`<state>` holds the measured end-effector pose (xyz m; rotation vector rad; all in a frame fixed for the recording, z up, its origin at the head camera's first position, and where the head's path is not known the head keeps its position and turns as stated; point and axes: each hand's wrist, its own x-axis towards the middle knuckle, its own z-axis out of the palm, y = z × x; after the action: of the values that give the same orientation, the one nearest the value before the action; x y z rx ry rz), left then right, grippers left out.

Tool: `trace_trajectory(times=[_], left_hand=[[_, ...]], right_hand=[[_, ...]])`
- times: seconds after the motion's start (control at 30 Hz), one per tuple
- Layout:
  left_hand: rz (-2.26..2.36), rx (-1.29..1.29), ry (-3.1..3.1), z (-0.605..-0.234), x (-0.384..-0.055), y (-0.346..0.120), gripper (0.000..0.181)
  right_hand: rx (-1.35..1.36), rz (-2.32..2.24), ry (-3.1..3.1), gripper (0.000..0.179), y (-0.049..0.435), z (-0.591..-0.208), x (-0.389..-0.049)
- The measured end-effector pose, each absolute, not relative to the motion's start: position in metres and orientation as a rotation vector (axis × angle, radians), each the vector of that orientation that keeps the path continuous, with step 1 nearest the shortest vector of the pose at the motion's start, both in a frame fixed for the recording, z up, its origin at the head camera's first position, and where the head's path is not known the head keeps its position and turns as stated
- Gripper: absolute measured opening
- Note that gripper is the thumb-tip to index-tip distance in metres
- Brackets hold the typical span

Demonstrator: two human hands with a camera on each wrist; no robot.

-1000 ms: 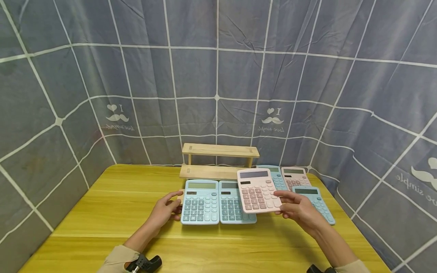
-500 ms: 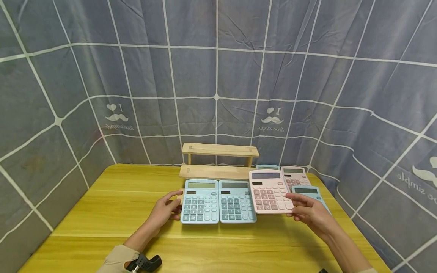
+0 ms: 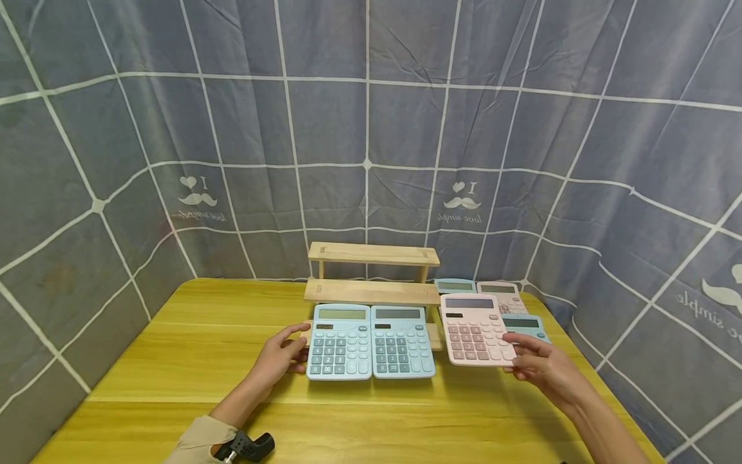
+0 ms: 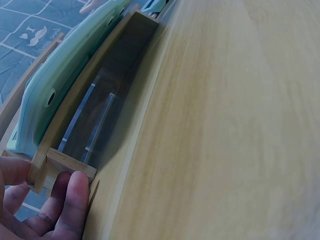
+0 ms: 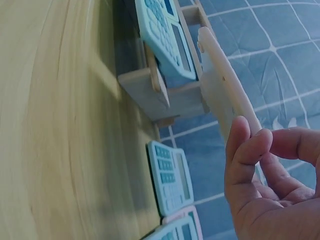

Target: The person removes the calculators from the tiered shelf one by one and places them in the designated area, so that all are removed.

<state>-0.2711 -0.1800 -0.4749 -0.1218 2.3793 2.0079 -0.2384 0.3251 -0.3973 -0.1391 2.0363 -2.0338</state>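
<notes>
My left hand [image 3: 277,357] holds the left end of the lowest step of a tiered wooden rack [image 3: 371,292]. In the left wrist view the thumb and fingers close around that wooden end [image 4: 70,162]. Leaning side by side on the low step are two light blue calculators, the left one [image 3: 340,343] and the right one [image 3: 402,343]. My right hand [image 3: 547,375] pinches the lower right corner of a pink calculator [image 3: 474,330], held up in the air just right of the rack. Seen edge-on in the right wrist view, the pink calculator [image 5: 235,92] is clear of the rack.
Behind the lifted calculator, on the right of the table, lie a blue calculator [image 3: 455,285], a pink one [image 3: 503,295] and another blue one [image 3: 526,325], partly hidden. The rack's top step [image 3: 373,254] is bare. A grey gridded curtain [image 3: 324,129] surrounds the yellow wooden table [image 3: 371,419].
My right hand has carried the pink calculator rightward and slightly down, off from in front of the right blue calculator, uncovering it. The left hand and the rack have stayed put.
</notes>
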Motion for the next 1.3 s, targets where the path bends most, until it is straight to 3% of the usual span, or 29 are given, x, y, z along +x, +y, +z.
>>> trace_trajectory(times=[0.83, 1.3], left_hand=[[1.986, -0.13, 2.394, -0.473, -0.271, -0.18, 0.039], [1.999, -0.121, 2.393, -0.473, -0.271, -0.179, 0.038]], right_hand=[[0.017, -2.042, 2.045, 0.036, 0.348, -0.424, -0.249], [0.13, -1.987, 2.1, 0.046, 0.347, -0.443, -0.256]])
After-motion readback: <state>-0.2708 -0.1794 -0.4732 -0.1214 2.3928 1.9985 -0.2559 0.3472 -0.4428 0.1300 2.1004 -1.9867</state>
